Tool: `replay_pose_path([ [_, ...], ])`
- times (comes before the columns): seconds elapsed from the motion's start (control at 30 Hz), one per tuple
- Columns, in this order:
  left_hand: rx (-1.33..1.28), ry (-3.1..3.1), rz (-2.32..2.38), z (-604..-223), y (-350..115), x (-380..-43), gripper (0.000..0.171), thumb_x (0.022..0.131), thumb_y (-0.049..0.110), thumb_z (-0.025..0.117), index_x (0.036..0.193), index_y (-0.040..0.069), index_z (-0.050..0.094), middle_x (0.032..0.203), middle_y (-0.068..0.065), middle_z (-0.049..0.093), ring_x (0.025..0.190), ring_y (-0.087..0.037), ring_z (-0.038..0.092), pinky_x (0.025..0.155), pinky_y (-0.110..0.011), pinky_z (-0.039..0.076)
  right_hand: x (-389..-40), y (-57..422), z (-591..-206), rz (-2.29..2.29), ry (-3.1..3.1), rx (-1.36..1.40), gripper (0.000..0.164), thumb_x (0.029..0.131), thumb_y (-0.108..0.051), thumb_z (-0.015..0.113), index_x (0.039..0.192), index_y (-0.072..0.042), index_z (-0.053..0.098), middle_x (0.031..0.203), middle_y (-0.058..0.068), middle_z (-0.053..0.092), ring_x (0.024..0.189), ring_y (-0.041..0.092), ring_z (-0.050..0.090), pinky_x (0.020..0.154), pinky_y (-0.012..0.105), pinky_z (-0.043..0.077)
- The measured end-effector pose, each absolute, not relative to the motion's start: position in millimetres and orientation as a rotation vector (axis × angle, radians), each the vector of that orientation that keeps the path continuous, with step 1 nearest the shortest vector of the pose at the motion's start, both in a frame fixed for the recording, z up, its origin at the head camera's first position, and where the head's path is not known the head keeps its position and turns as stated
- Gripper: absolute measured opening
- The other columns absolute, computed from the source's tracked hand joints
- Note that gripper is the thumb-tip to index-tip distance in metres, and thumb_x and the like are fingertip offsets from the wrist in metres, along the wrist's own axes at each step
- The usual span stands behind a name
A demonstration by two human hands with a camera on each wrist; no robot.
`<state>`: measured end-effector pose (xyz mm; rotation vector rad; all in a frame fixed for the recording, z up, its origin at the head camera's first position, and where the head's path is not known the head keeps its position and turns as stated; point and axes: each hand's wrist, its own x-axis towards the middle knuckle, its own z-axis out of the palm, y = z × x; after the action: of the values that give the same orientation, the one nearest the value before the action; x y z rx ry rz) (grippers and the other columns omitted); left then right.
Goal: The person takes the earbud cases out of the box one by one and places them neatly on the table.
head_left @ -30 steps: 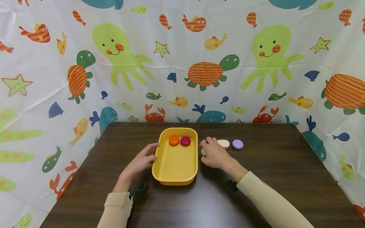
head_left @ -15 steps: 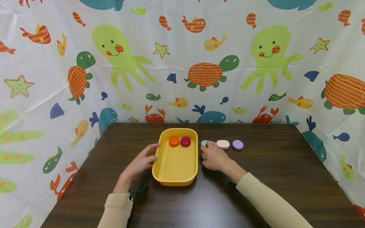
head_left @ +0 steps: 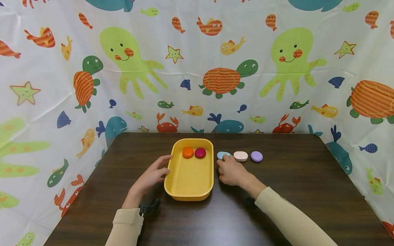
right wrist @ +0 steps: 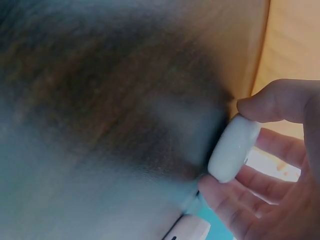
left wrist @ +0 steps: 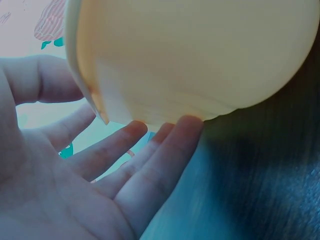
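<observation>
My right hand [head_left: 233, 171] is just right of a yellow tray [head_left: 190, 177]. In the right wrist view, its thumb and fingertips pinch a white, rounded, soap-like bar [right wrist: 234, 148] standing on its edge low over the table; the hand covers it in the head view. Beyond those fingers lies a light blue oval bar [head_left: 223, 154], partly covered. My left hand [head_left: 149, 176] is at the tray's left side, fingers spread and fingertips right at its wall. An orange round piece [head_left: 188, 152] and a magenta round piece [head_left: 200, 153] sit in the tray's far end.
A pale pink oval bar [head_left: 240, 156] and a purple round piece [head_left: 257, 156] continue the row to the right of the blue one. The dark wooden table [head_left: 292, 177] ends at a sea-animal curtain [head_left: 191, 44] behind and at both sides.
My right hand has shifted slightly toward me and to the right, uncovering more of the blue and pink bars. The left hand, tray and its pieces keep their places.
</observation>
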<state>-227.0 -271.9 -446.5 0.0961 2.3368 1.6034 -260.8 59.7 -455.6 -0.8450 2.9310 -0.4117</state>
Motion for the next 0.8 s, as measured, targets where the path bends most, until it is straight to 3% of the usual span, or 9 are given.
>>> replay_pose_path([
  [0.43,0.092,2.342,1.600,-445.4,-271.2,-225.4,0.060,0.099,0.014,0.053,0.156,0.015,0.033,0.160,-0.020,0.030,0.136,-0.042,0.043,0.104,-0.058,0.047,-260.3,58.7,-455.6,-0.351,2.933,-0.849,0.024,0.087,-0.019,0.071,0.110,-0.013,0.067,0.102,0.007,0.054,0.094,0.025,0.047,0.073,0.034,0.050],
  [0.8,0.091,2.345,1.595,-445.6,-270.7,-225.7,0.059,0.099,0.013,0.053,0.156,0.015,0.034,0.159,-0.020,0.030,0.136,-0.042,0.043,0.105,-0.058,0.046,-259.1,57.9,-443.0,-0.337,2.979,-0.883,0.025,0.089,-0.018,0.069,0.112,-0.009,0.069,0.106,0.011,0.060,0.097,0.029,0.054,0.082,0.043,0.056],
])
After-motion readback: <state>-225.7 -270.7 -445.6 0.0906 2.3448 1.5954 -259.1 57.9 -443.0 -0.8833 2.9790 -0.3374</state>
